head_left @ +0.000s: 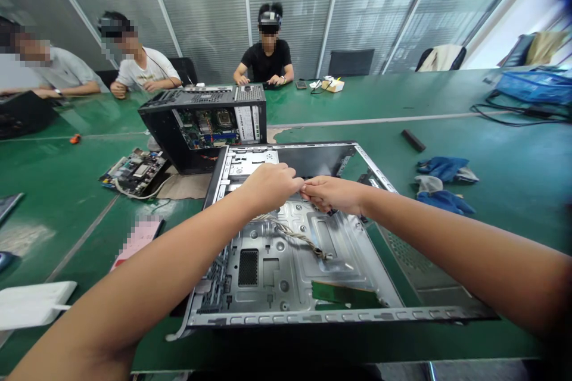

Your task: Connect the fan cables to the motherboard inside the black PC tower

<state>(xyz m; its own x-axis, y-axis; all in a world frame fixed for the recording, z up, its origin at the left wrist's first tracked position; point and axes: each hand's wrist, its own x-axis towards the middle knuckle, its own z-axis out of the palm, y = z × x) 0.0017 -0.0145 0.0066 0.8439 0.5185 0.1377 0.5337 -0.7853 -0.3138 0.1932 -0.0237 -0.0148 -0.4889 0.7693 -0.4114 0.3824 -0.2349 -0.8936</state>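
Note:
An empty metal computer case lies open on the green table in front of me. Above its middle my left hand and my right hand meet, both with fingers closed in a pinch on something small between them that I cannot make out. A twisted cable hangs down from under my left hand to a connector on the case floor. A green circuit strip lies at the case's near right corner.
A second black case with a motherboard inside stands behind. A loose circuit board lies to the left, blue gloves to the right. Three people sit at the far side. A white box sits near left.

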